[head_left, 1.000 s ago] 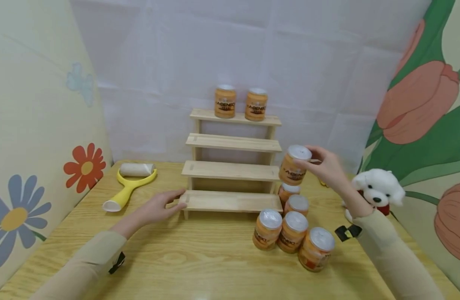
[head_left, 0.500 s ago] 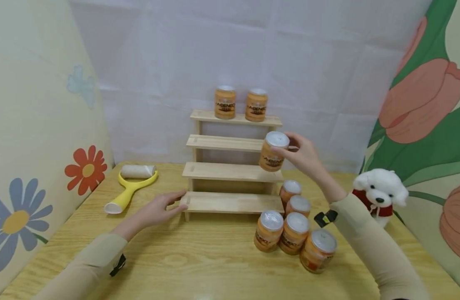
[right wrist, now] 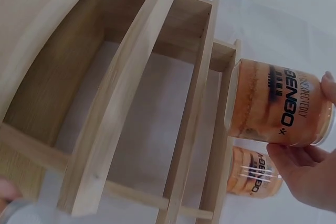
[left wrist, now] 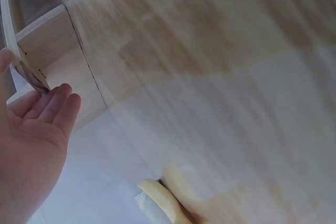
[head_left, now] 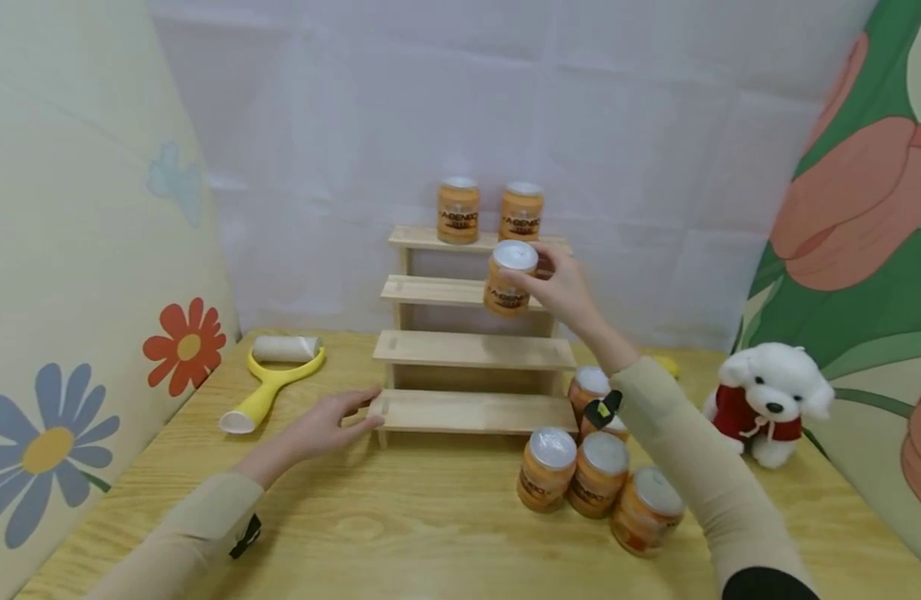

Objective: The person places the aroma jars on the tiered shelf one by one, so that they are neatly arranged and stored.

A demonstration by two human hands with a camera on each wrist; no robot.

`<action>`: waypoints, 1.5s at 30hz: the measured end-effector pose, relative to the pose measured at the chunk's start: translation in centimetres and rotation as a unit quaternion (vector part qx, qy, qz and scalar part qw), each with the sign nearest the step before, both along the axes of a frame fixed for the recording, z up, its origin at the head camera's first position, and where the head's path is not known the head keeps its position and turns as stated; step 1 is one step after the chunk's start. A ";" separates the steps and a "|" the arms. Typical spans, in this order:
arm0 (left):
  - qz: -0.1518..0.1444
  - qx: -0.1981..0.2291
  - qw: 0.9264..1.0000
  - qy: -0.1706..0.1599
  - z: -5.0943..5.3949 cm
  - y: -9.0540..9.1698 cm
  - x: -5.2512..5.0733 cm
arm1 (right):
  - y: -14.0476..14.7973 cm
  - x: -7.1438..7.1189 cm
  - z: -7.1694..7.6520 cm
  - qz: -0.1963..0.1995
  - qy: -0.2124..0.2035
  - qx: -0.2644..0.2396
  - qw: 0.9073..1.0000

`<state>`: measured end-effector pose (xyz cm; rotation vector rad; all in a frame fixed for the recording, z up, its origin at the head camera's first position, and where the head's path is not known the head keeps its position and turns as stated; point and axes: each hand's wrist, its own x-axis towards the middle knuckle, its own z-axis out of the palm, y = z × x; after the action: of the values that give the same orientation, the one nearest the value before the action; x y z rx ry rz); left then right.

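Observation:
My right hand grips an orange can with a silver lid, upright in front of the second tier from the top of a wooden step shelf. In the right wrist view the held can is near the upper boards, thumb and fingers around its lid end. My left hand pinches the left end of the bottom board; in the left wrist view its fingers lie against the board's corner. Two similar cans stand on the top tier. Several more cans stand at the shelf's right front, partly behind my right sleeve.
On the left of the wooden table lies a yellow-handled lint roller. A white plush dog in a red top sits at the right. Behind my right forearm a small yellow thing peeks out. A white cloth hangs behind.
My right hand has carried the can leftward and up, from beside the shelf's right end to before the second tier from the top. My left hand stays at the bottom board.

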<state>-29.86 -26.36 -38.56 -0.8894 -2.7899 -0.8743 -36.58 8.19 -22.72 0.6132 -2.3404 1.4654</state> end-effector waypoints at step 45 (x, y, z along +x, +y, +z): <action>0.004 -0.002 1.000 -0.002 0.1 0.1 0.1 | -5.8 -4.4 -2.8 0.008 -0.067 -0.008 0.998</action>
<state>-29.72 -26.30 -38.50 -0.8769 -2.7972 -0.8693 -41.03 2.37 -25.48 0.5459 -2.4267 1.5752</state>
